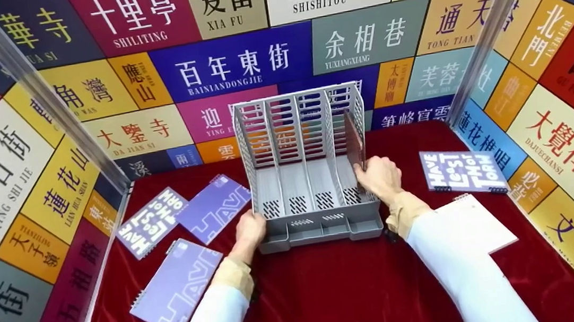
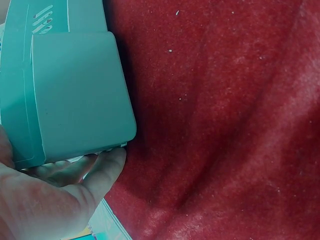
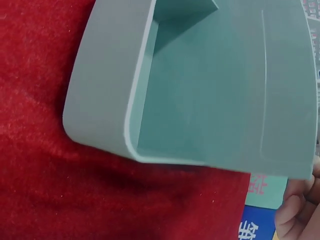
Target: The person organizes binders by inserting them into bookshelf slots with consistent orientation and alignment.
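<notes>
A grey file rack (image 1: 294,181) with upright dividers and small front trays stands on the red cloth in the head view. One brown notebook (image 1: 353,140) is upright in its rightmost slot, along the right wall. My left hand (image 1: 250,232) grips the rack's lower left side; in the left wrist view its fingers (image 2: 107,170) curl against the rack's end. My right hand (image 1: 382,177) grips the right side wall beside the notebook's lower front edge. Curled fingers (image 3: 295,210) show at that wall in the right wrist view; I cannot tell whether they also hold the notebook.
Left of the rack lie a white-lettered notebook (image 1: 152,223) and two purple spiral notebooks (image 1: 217,205). On the right are another lettered notebook (image 1: 463,171) and a white spiral pad (image 1: 477,223), partly under the right sleeve. Sign-covered walls (image 1: 245,66) enclose the red cloth (image 1: 328,295).
</notes>
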Motion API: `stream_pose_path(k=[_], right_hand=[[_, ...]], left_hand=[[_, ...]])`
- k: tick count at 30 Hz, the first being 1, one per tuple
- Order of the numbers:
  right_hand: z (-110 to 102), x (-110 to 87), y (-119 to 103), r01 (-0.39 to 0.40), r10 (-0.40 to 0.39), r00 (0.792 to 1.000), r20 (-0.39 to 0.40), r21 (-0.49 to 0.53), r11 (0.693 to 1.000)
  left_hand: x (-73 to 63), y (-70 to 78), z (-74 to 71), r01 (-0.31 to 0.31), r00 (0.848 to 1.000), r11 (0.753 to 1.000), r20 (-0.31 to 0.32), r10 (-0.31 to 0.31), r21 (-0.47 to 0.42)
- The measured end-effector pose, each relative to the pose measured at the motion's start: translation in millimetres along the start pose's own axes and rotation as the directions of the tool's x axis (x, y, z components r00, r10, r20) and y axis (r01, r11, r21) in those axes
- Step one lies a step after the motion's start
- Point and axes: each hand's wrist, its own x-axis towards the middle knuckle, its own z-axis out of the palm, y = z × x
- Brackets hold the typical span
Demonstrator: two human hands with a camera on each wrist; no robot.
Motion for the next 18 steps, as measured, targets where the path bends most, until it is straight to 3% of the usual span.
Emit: stream_pose_path(k=[1, 5, 18], right_hand=[[0.7, -0.1, -1.3, 0.007, -0.007, 1.000, 0.005, 0.001, 1.000], [2.5, -0.5, -5.0, 0.009, -0.009, 1.000, 0.030, 0.016, 1.000], [0.7, -2.0, -4.3, -0.036, 0.032, 0.996, 0.078, 0.048, 0.998]], left_hand=[[4.2, -6.2, 4.0, -0.019, 1.000, 1.000, -0.013, 0.019, 0.003], [4.5, -7.1, 4.6, -0.010, 1.000, 1.000, -0.001, 0.010, -0.006], [25.3, -27.8, 19.3, -0.015, 1.000, 1.000, -0.026, 0.016, 0.013]])
